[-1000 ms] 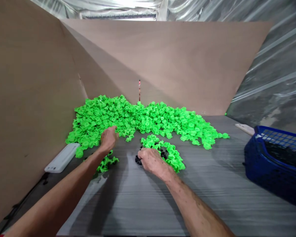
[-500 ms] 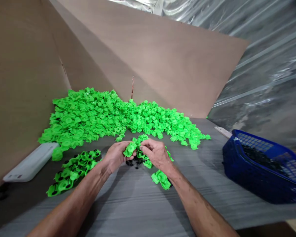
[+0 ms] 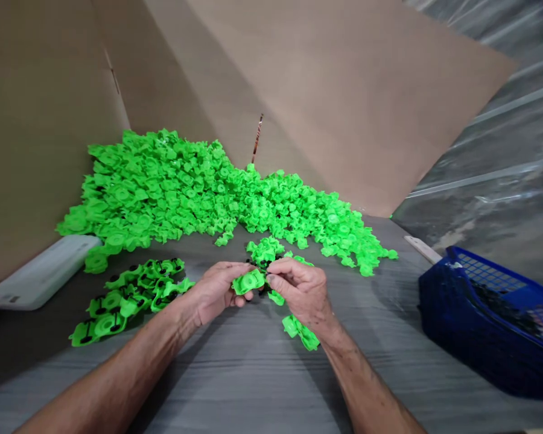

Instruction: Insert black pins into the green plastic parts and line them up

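A bright green plastic toy car body point(image 3: 248, 281) is held in my left hand point(image 3: 213, 293), thumb on top and fingers curled beneath. My right hand point(image 3: 302, 290) is closed in a pinch just right of it, fingertips close to the car's edge. Whatever sits in that pinch is too small or hidden to make out. Behind the hands lies a small cluster of green car bodies point(image 3: 266, 248), with dark wheel pieces partly hidden below. Another green car piece point(image 3: 301, 332) rests by my right wrist.
A large heap of green car bodies point(image 3: 176, 193) spreads along the back board. Left of my forearm lie several green cars with black wheel axles point(image 3: 104, 325). A white flat case point(image 3: 38, 274) stands far left; a blue basket point(image 3: 443, 325) holding dark parts is at right.
The view has shifted and come closer. My left hand still holds the green car body, now turned flatter and nearer. My right hand stays pinched beside it.
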Demonstrator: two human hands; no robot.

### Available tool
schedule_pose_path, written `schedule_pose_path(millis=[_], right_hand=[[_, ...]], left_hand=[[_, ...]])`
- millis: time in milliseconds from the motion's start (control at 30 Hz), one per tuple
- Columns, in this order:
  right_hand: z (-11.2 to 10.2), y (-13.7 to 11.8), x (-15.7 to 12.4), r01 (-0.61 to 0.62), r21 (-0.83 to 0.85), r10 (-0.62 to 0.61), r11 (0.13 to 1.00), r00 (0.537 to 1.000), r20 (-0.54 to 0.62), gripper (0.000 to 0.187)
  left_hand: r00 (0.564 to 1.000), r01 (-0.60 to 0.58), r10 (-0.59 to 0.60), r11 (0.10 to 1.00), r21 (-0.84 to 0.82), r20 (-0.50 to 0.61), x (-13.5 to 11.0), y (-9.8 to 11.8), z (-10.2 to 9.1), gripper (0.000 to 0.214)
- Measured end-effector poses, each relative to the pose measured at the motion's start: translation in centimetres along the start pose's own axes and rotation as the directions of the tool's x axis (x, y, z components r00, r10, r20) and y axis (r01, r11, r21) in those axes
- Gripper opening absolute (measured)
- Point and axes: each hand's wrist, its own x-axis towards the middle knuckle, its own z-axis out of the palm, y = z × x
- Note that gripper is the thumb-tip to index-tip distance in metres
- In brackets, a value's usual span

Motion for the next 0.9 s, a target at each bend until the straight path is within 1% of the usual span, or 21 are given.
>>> schedule_pose_path(millis=[67,100,267,467,700,800,900], right_hand=[[0.3,-0.2,-0.1,0.097,-0.079,-0.096,0.992,0.995,0.015,0.009],[0.5,-0.3,-0.2,0.126,-0.1,-0.124,0.987,0.992,0.03,0.01],[1.2,0.0,-0.6,0.174,-0.115,-0.164,0.978,0.982,0.094,0.013],[1.3,-0.2,-0.8,0.177,-0.157,-0.158,0.972,0.98,0.121,0.015],[1.3,-0.9,-0.9,0.19,-0.193,-0.165,0.963,0.977,0.136,0.015],[1.3,-1.0,-0.9,0.203,-0.212,-0.174,0.956,0.974,0.146,0.014],[1.2,-1.0,-0.9,0.213,-0.212,-0.186,0.954,0.972,0.142,0.014]], left_hand=[[1.0,-0.005,0.005,1.0,-0.005,-0.01,-0.1,0.0,0.1,0.016],[1.0,-0.004,0.004,1.0,-0.003,-0.012,-0.1,0.0,0.2,0.017],[1.0,-0.021,0.021,0.999,0.038,-0.02,-0.2,0.0,0.4,0.029],[0.999,-0.012,0.016,0.995,0.098,-0.034,-0.3,-0.2,0.4,0.036],[0.998,-0.053,0.055,0.992,0.116,-0.01,-0.4,-0.2,0.6,0.046],[0.996,-0.092,0.091,0.985,0.145,0.016,-0.3,-0.4,0.4,0.044],[0.993,-0.113,0.117,0.979,0.171,-0.014,-0.2,-0.6,0.2,0.041]])
